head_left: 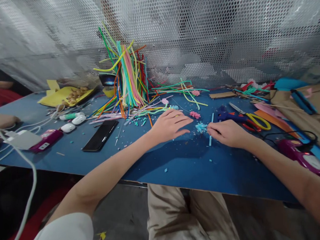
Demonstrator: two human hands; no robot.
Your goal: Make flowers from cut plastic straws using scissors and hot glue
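My left hand [172, 124] hovers palm down over the blue table, fingers stretched and apart, holding nothing. A yellow ring-like spot shows on one finger. To its right, my right hand [229, 133] is closed, its fingertips pinched at a straight light blue pipe cleaner [210, 140] that sticks out above and below them. A light blue cluster of short fuzzy pieces [201, 127] lies right at those fingertips; whether it is joined to the pipe cleaner I cannot tell. A pink fuzzy flower [195, 114] rests just beyond, between both hands.
A bundle of colourful pipe cleaners [127, 76] stands at the back. Yellow-handled scissors [255, 119] and a dark blue glue gun [226, 114] lie beyond my right hand. A black phone [101, 136] lies left, near white cables [32, 164]. Another person's arm [2, 125] rests far left.
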